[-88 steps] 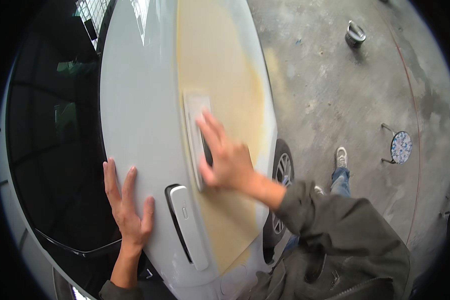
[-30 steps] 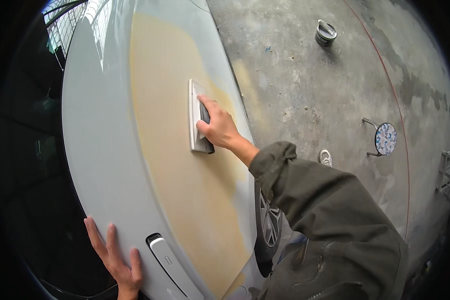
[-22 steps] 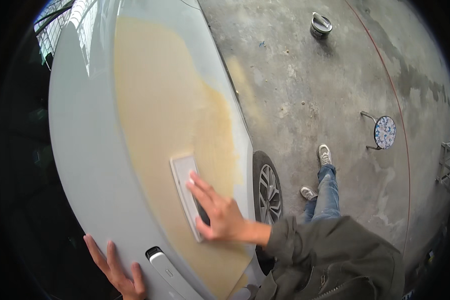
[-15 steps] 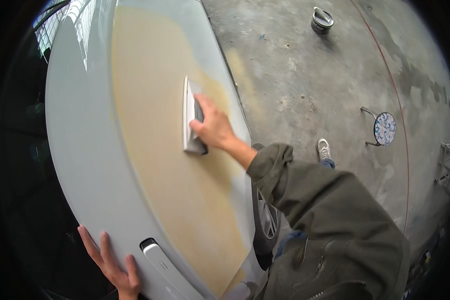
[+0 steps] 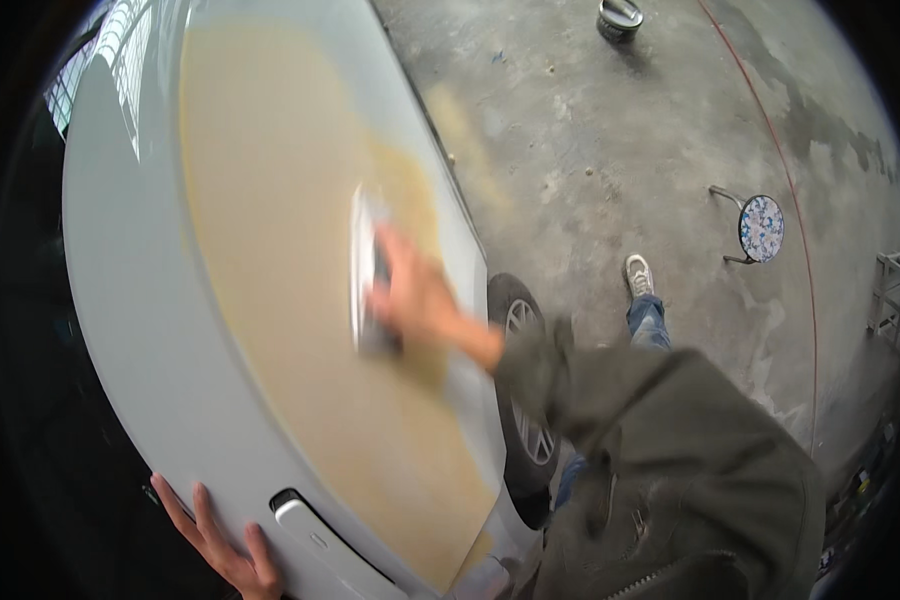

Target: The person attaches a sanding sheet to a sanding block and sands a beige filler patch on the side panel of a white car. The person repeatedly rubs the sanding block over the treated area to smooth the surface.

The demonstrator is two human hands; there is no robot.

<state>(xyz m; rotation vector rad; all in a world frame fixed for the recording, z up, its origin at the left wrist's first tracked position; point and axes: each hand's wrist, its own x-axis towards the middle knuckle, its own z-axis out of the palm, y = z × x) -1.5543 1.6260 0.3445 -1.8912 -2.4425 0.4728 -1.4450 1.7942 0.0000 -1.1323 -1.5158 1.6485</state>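
Note:
My right hand [image 5: 415,290], blurred by motion, grips a long sanding block [image 5: 361,270] with a pale base and dark upper part. The block lies against a tan and yellow filler patch [image 5: 270,180] that spreads over the side of a light grey car door [image 5: 130,270]. At the lower left, my left hand [image 5: 220,540] rests on the door's edge with its fingers spread, holding nothing. Beside it sits a white door handle [image 5: 320,540] in a dark recess.
A car wheel [image 5: 525,400] stands right of the panel, below my sleeve. On the concrete floor are a dark bucket [image 5: 618,20], a round patterned stool [image 5: 761,229] and a red line [image 5: 770,130]. My shoe [image 5: 639,275] shows near the wheel.
My right hand has slid the sanding block down along the patch, toward me. The view has shifted slightly, showing more of the wheel. My left hand stays on the door edge.

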